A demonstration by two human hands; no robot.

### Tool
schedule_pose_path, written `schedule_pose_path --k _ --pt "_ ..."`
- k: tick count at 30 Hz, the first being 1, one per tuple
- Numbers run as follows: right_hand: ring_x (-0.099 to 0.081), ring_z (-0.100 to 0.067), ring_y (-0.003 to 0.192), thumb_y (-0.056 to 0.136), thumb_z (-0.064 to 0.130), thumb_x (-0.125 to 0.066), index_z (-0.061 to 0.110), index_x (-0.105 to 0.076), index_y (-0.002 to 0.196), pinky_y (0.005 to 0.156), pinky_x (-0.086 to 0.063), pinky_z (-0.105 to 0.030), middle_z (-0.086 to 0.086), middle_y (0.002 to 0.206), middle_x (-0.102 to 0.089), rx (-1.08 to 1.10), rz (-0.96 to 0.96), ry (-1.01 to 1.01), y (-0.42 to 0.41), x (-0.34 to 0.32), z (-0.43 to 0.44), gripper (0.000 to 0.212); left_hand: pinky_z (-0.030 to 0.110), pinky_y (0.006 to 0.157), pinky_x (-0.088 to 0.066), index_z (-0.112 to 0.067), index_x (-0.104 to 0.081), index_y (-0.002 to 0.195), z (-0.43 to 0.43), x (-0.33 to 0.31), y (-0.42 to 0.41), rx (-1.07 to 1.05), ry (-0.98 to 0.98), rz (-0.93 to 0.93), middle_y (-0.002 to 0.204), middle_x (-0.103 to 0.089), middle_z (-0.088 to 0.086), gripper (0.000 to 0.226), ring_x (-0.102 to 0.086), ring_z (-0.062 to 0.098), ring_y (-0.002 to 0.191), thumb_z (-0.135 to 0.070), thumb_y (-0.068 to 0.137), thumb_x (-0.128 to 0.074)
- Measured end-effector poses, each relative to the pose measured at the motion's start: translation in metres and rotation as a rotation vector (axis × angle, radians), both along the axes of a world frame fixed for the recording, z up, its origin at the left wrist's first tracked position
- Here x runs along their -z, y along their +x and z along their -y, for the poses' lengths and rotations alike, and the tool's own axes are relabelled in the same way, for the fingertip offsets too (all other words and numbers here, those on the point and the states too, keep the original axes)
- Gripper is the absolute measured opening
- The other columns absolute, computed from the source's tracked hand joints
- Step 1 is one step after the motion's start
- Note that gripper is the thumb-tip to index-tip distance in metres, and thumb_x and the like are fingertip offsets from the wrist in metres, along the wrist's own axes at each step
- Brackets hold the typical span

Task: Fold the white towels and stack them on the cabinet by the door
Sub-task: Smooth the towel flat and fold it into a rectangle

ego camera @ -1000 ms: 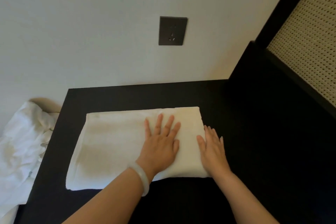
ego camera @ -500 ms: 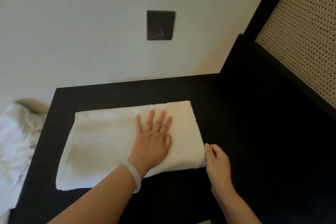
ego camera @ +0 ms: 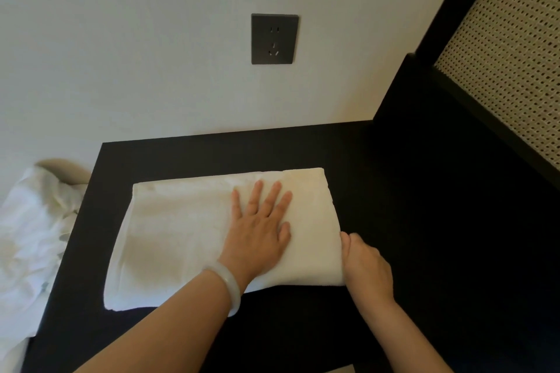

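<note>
one folded white towel [ego camera: 181, 236] lies flat on the black cabinet top [ego camera: 378, 191], its long side running left to right. our left hand [ego camera: 260, 233] presses on its right half, palm down, fingers straight and spread; a pale bracelet [ego camera: 230, 285] sits on that wrist. our right hand [ego camera: 366, 266] is curled against the towel's right edge by the near corner, and we cannot tell whether it pinches the cloth. crumpled white cloth [ego camera: 30, 236] lies beside the cabinet's left side. a dark socket [ego camera: 274, 38] is on the wall above.

Bedroom-like room; wall socket [ego camera: 274, 38], black cabinet [ego camera: 212, 154]
</note>
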State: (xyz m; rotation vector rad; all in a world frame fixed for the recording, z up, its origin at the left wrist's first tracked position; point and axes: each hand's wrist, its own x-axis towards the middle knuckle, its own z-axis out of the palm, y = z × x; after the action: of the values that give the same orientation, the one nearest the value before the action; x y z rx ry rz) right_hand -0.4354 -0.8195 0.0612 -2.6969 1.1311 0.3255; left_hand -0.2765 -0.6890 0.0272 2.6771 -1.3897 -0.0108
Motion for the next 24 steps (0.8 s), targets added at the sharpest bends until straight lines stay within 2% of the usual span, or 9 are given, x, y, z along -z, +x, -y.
schedule_pose_path --k 3,6,8,11,14,16,20,22,24 --pt "-0.054 -0.003 0.083 0.102 0.038 -0.048 0.027 -0.049 0.100 0.076 -0.051 -0.021 0.012 0.093 -0.052 0.123 0.260 -0.156 0.008 -0.011 0.003 0.011 0.063 0.116 0.005 -0.028 -0.021 0.157 0.002 0.003 -0.001 -0.011 0.022 0.014 0.165 -0.014 -0.001 0.061 -0.001 0.030 0.152 -0.048 0.100 -0.010" --pt "-0.054 -0.017 0.123 0.102 0.024 -0.047 0.019 -0.060 0.126 0.105 -0.043 -0.033 0.001 0.131 -0.058 -0.034 0.519 -0.248 0.033 -0.010 -0.007 0.028 0.061 0.115 0.007 -0.028 -0.022 0.156 0.002 0.001 -0.001 -0.018 0.019 0.028 0.164 -0.017 -0.001 0.061 -0.005 0.030 0.152 -0.047 0.101 -0.002" --pt "-0.047 -0.023 0.137 0.101 0.024 -0.036 0.013 -0.053 0.140 0.116 -0.031 -0.037 -0.003 0.150 -0.046 -0.266 0.481 -0.218 0.050 0.000 -0.019 0.044 0.059 0.116 0.008 -0.027 -0.016 0.156 0.001 0.002 -0.001 -0.010 0.027 0.034 0.164 -0.012 -0.001 0.062 -0.001 0.029 0.152 -0.046 0.100 0.004" --pt "-0.008 -0.013 0.152 0.097 0.039 -0.005 0.019 -0.014 0.156 0.121 0.002 -0.036 -0.001 0.163 -0.010 -0.376 0.257 -0.104 0.054 0.022 -0.016 0.063 0.057 0.116 -0.003 -0.023 -0.022 0.154 -0.006 -0.003 0.004 0.045 0.017 0.007 0.163 -0.020 0.000 0.057 -0.011 0.027 0.151 -0.041 0.102 -0.009" --pt "0.010 -0.006 0.151 0.093 0.047 0.006 0.023 0.004 0.155 0.122 0.010 -0.033 0.005 0.166 0.003 -0.365 0.251 -0.066 0.051 0.022 -0.006 0.067 0.053 0.113 -0.017 -0.017 -0.037 0.151 -0.031 0.000 0.027 0.029 0.008 0.046 0.158 -0.033 0.005 0.057 -0.033 0.027 0.145 -0.039 0.104 -0.014" --pt "0.012 -0.006 0.150 0.091 0.049 0.008 0.024 0.003 0.157 0.124 0.010 -0.034 0.007 0.165 0.006 -0.348 0.202 -0.037 0.051 0.016 -0.010 0.072 0.054 0.116 -0.017 -0.015 -0.035 0.152 -0.063 0.000 0.052 -0.206 -0.053 0.045 0.159 -0.031 0.006 0.063 -0.033 0.028 0.145 -0.043 0.103 -0.007" --pt "-0.034 -0.017 0.140 0.100 0.038 -0.014 0.019 -0.038 0.145 0.124 -0.011 -0.040 0.000 0.149 -0.040 -0.276 0.219 -0.149 0.072 -0.010 -0.027 0.055 0.059 0.119 -0.002 -0.017 -0.012 0.158 -0.092 -0.018 0.069 -0.619 -0.010 -0.040 0.165 -0.009 0.006 0.060 -0.005 0.030 0.152 -0.043 0.104 -0.011" --pt "-0.039 -0.019 0.134 0.103 0.028 -0.033 0.017 -0.046 0.134 0.123 -0.014 -0.040 -0.002 0.142 -0.045 -0.272 0.308 -0.150 0.099 -0.020 -0.032 0.035 0.058 0.116 -0.010 -0.012 -0.033 0.152 -0.075 -0.026 0.052 -0.446 -0.097 0.030 0.160 -0.029 0.010 0.058 -0.023 0.034 0.148 -0.041 0.104 -0.021" --pt "-0.018 -0.024 0.150 0.104 0.029 -0.035 0.016 -0.035 0.148 0.125 -0.002 -0.042 -0.006 0.160 -0.026 -0.372 0.321 -0.102 0.120 -0.017 -0.036 0.046 0.055 0.114 -0.013 -0.016 -0.042 0.149 -0.058 -0.018 0.034 -0.161 -0.031 0.042 0.155 -0.039 0.008 0.058 -0.032 0.031 0.145 -0.044 0.104 -0.017"
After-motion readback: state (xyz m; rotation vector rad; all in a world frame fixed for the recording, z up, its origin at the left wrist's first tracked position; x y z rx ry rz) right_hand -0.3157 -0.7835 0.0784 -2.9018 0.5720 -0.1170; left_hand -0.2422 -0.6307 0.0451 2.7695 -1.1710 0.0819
